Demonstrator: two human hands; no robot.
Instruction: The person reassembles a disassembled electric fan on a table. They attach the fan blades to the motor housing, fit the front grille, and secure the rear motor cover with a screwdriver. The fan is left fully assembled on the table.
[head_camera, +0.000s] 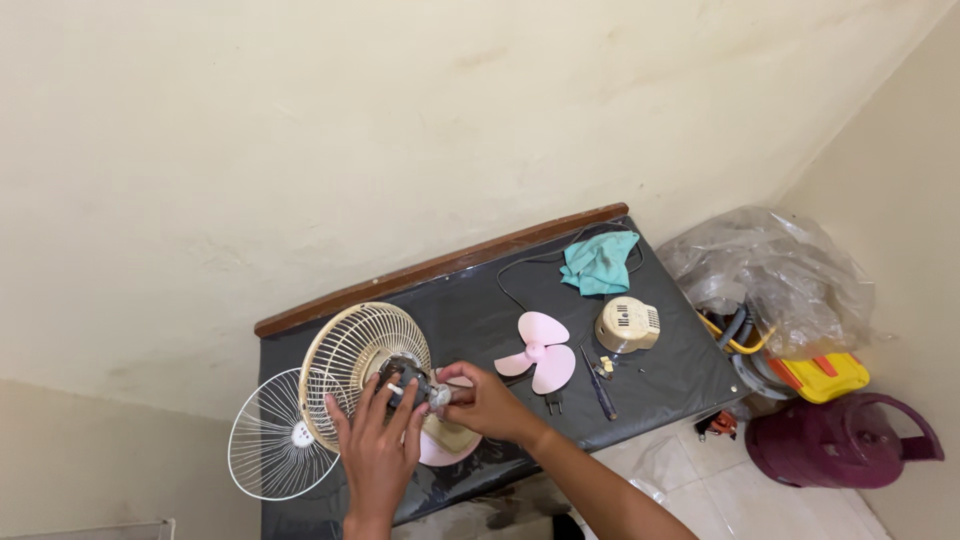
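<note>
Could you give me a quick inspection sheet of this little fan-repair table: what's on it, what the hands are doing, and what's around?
Surface: small table under a dark plastic sheet, wooden edge along the wall.
Job's things: fan motor sitting in the cream rear grille; white front grille lying beside it, overhanging the table edge.
Clutter: pink fan blade, cream motor cover, screwdriver, teal cloth, a few small parts.
Hands: left hand braces the motor; right hand grips its front end.
Cables: black cord looping across the table; plug by the blade.
Surroundings: cream walls, tiled floor, clear plastic bag, yellow container, maroon jug.
</note>
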